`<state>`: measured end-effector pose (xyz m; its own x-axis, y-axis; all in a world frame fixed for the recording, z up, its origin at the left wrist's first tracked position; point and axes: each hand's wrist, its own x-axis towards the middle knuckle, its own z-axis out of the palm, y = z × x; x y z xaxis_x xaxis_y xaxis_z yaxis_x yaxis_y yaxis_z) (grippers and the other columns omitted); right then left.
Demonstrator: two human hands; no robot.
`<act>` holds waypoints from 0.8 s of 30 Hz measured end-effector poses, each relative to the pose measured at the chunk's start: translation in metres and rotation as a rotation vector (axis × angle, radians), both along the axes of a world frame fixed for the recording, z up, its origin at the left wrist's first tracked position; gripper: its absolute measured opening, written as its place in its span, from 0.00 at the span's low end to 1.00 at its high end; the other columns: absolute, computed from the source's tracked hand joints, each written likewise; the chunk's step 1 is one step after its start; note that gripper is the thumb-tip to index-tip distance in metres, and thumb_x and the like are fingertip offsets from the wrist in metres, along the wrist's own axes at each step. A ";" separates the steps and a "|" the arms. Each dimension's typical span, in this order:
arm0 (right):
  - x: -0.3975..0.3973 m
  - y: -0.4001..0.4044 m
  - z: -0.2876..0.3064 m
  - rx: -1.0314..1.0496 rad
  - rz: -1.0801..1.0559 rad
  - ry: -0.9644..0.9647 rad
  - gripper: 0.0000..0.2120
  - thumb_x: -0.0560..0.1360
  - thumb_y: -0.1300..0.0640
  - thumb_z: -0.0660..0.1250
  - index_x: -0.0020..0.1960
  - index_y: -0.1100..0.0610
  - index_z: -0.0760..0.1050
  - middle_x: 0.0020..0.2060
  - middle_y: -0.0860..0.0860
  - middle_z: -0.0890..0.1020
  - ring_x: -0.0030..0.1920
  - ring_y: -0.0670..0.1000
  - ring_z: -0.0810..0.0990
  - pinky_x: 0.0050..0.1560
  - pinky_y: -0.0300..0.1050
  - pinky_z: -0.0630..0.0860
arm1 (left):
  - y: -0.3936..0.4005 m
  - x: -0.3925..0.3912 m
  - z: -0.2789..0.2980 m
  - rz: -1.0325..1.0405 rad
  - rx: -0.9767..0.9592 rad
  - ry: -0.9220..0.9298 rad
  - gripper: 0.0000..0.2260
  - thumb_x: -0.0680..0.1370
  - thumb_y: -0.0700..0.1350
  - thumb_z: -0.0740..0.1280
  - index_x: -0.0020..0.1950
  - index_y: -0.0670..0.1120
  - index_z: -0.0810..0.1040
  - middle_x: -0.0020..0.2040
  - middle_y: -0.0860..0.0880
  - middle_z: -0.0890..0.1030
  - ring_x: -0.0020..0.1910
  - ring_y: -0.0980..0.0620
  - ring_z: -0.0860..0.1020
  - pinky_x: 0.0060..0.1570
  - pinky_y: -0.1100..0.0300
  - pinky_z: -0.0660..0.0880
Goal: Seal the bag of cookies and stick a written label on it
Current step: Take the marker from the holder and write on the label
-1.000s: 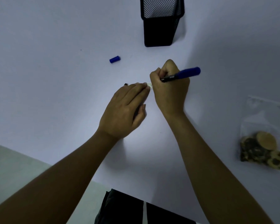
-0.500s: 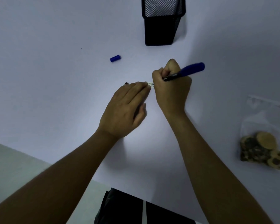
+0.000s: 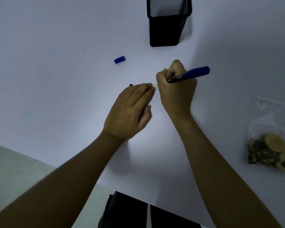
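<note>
Writing on the label [image 3: 155,86] continues: the right hand [image 3: 176,89] grips the blue pen [image 3: 190,74] with curled fingers, tip down on the small strip between the two hands. The left hand [image 3: 130,111] lies flat, fingers straight, fingertips pressing the strip's left end to the counter [image 3: 56,79].

Change over the last second: the pen barrel has swung a little and the right hand has edged to the right along the strip. The left hand has not shifted. Some marks show on the exposed bit of label; they are too small to read. Judgement: the writing is advancing across the label but not finished.

The bag of cookies [image 3: 270,145] sits well apart at the right edge, untouched. Its top looks flat, but I cannot tell whether it is sealed.

The pen cap [image 3: 120,59] lies loose beyond the left hand. A black mesh pen holder [image 3: 168,22] stands at the far side.

Remaining, by estimate: finish writing, lift the label, stick it on the bag.
</note>
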<state>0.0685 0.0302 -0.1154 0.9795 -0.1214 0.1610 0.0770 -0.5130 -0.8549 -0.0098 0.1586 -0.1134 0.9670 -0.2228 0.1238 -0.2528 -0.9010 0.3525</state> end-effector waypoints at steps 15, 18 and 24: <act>-0.001 0.000 0.002 -0.025 -0.022 0.000 0.10 0.74 0.59 0.65 0.37 0.55 0.66 0.26 0.47 0.72 0.24 0.42 0.71 0.30 0.29 0.68 | -0.002 0.000 0.000 0.001 -0.010 -0.003 0.20 0.80 0.47 0.60 0.69 0.41 0.72 0.67 0.44 0.76 0.67 0.47 0.73 0.70 0.53 0.67; -0.001 0.000 0.004 -0.038 -0.011 -0.004 0.10 0.74 0.59 0.65 0.36 0.55 0.66 0.26 0.48 0.72 0.24 0.43 0.71 0.30 0.30 0.67 | -0.002 0.001 0.002 -0.002 -0.008 -0.007 0.19 0.80 0.47 0.59 0.69 0.41 0.72 0.67 0.44 0.76 0.67 0.47 0.73 0.70 0.53 0.67; -0.002 0.000 0.004 0.010 0.000 0.020 0.10 0.74 0.59 0.65 0.36 0.55 0.66 0.26 0.48 0.73 0.26 0.48 0.75 0.30 0.33 0.69 | -0.001 0.000 0.000 -0.003 -0.003 -0.013 0.19 0.80 0.47 0.60 0.69 0.41 0.72 0.67 0.44 0.76 0.67 0.47 0.73 0.70 0.54 0.67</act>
<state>0.0667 0.0306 -0.1111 0.9824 -0.1229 0.1404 0.0600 -0.5040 -0.8616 -0.0095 0.1572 -0.1131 0.9648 -0.2249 0.1365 -0.2595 -0.8994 0.3517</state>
